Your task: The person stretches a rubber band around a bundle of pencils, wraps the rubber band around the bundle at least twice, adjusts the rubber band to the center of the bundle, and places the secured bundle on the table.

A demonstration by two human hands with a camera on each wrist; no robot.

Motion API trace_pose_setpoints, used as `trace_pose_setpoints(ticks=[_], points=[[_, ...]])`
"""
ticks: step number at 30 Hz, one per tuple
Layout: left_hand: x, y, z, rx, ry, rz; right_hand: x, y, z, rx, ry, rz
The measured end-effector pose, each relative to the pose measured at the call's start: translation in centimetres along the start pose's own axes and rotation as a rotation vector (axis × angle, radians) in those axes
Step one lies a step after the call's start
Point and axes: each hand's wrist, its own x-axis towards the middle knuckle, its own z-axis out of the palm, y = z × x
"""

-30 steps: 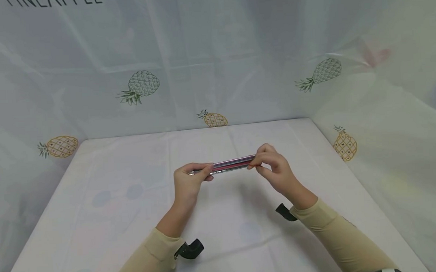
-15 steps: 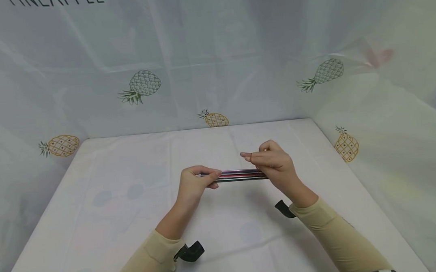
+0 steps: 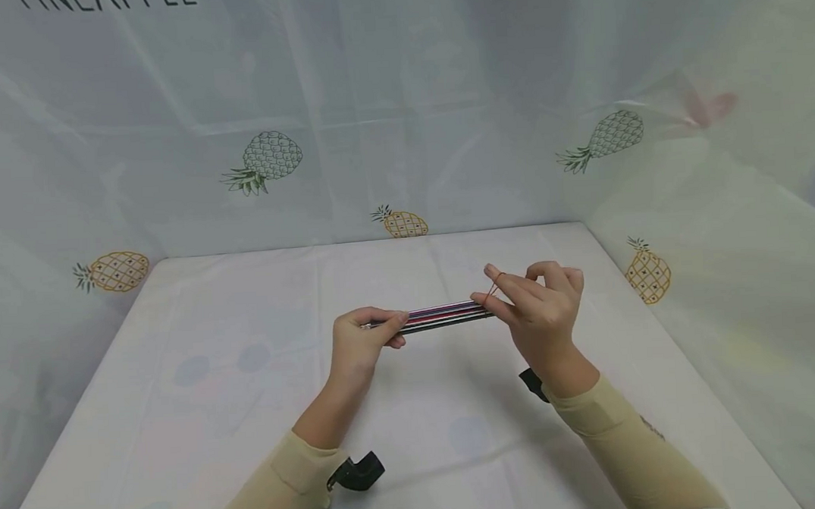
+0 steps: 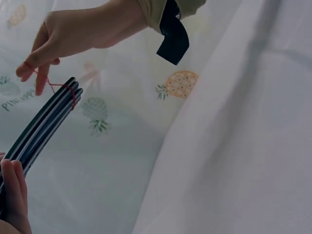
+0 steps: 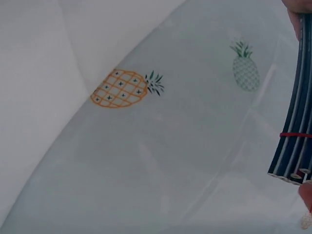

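My left hand (image 3: 357, 344) grips one end of a bundle of several dark, striped pencils (image 3: 444, 315), thumb on top and fingers beneath. A thin red rubber band (image 4: 74, 100) loops round the far end of the bundle. From there it crosses over and stretches up to my right hand (image 3: 543, 317), where it runs round the spread, straight thumb and index finger. In the right wrist view the pencils (image 5: 292, 156) show flat, unsharpened-looking ends, with the band (image 5: 295, 134) a little way up from them. The bundle is held above the table.
A white cloth covers the table (image 3: 250, 413). Pale curtains printed with pineapples (image 3: 270, 156) hang behind and at both sides. A black wrist mount (image 3: 357, 471) juts from the left sleeve, another (image 3: 535, 385) from the right.
My right hand first pinched at the bundle's end, then rose over it, and has now turned and moved right, spreading thumb and index finger inside the band. My left hand keeps its grip.
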Motion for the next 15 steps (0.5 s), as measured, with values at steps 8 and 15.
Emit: trace_pose_setpoints(ticks=[8,15], points=[[0.0,0.0,0.0,-0.113,0.085,0.122,-0.2,0.0,-1.5,-0.215,-0.299,0.099],[-0.3,0.5,0.1,-0.144,0.109,0.157,-0.1,-0.2,-2.3,-0.082,-0.639,0.406]])
